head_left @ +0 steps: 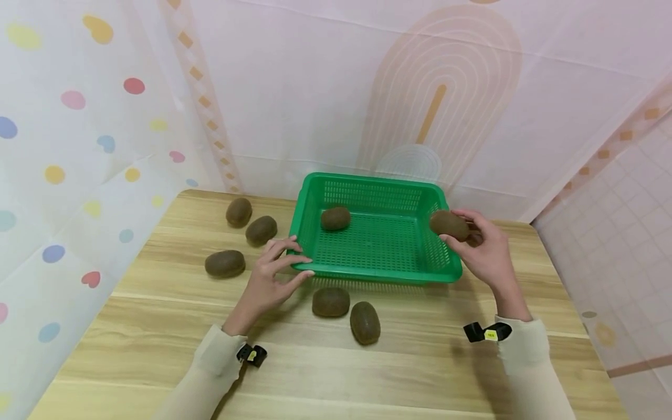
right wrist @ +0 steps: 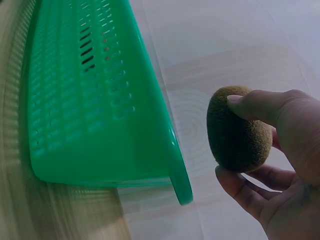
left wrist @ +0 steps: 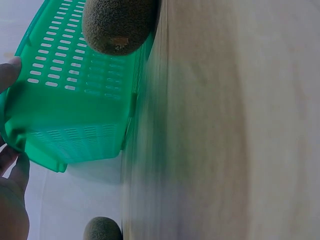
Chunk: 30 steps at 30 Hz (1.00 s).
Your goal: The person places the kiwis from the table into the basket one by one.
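My right hand holds a brown kiwi between thumb and fingers, over the right rim of the green basket. In the right wrist view this fuzzy kiwi is apart from the basket wall. My left hand grips the basket's near left corner, thumb at the front rim and fingers across the left one. Inside the basket, toward its left, lies one kiwi. Two more kiwis, one on its side and one pointing toward me, rest in front of the basket.
Left of the basket on the wooden table lie three kiwis: a back one, a middle one close to my left hand, and a front one. A patterned cloth hangs right behind the table.
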Available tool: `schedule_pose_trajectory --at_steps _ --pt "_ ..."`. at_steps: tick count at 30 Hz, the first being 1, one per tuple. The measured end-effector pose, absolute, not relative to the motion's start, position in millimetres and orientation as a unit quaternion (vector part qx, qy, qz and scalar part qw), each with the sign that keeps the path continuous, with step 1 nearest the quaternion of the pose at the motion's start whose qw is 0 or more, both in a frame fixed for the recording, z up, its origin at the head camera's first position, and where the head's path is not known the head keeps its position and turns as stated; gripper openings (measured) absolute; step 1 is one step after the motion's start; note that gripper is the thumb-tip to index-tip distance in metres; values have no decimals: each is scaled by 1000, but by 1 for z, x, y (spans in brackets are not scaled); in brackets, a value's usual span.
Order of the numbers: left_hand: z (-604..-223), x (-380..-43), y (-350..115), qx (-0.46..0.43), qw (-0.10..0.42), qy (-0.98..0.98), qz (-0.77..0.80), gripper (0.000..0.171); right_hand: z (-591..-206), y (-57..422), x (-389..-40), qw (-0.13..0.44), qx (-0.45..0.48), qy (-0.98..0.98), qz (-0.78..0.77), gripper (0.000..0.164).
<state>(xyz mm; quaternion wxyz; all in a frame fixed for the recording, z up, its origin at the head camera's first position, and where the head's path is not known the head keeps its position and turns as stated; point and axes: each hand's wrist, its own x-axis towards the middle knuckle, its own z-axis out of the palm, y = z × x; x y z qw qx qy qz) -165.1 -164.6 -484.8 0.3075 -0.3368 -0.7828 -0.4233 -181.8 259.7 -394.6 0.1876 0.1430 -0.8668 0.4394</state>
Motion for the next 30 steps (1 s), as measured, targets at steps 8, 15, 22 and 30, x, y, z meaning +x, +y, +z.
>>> schedule_pose_trajectory --at_steps 8,15,22,30 --pt "-485 -165 -165 -338 311 -781 -423 29 -399 252 -183 160 170 -884 405 49" --pt "-484 -165 -164 -336 309 -783 -422 29 -401 254 -186 124 165 -905 373 52" --pt "-482 -164 -165 -338 310 -782 -423 23 -401 256 -187 123 174 -910 356 60" --pt "-484 -164 -164 -337 312 -781 -424 25 -404 265 -193 100 160 -925 330 82"
